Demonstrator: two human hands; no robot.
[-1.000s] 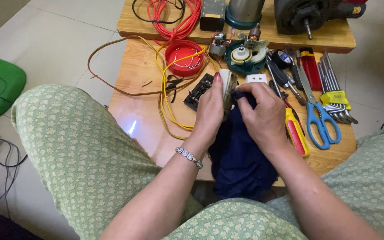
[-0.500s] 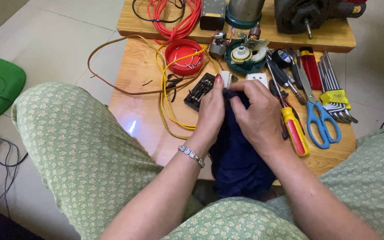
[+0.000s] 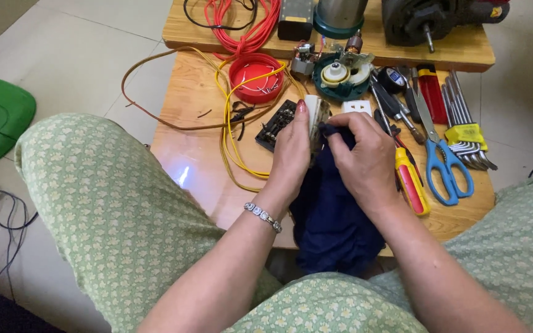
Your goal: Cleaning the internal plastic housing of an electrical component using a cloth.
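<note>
Navy-blue cloth (image 3: 331,213) hangs from the near table edge down btwn the person's knees, its top end bunched up at the white plastic switch housing (image 3: 316,117). That housing sits upright on edge, long axis running away from the person, roughly vertical in view, just above the wooden table (image 3: 198,166).

Left hand (image 3: 291,157) is on the housing's left side, fingers closed round it, thumb w/ red nail pointing up along its edge; it grips the part and steadies it. Right hand (image 3: 365,157) is directly to the right, touching the same part thru the cloth; fingers curled shut, pinching a wad of cloth against the housing's right face. So both hands meet at the part, left as clamp, right as the working hand. Both wrists come in low from the lap, forearms converging.

Black terminal block (image 3: 274,126) lies just left of the left hand; yellow wire (image 3: 229,132) loops beside it. Red-yellow screwdriver (image 3: 411,182) lies just right of the right hand, then blue-handled scissors (image 3: 442,163), near but untouched.
</note>
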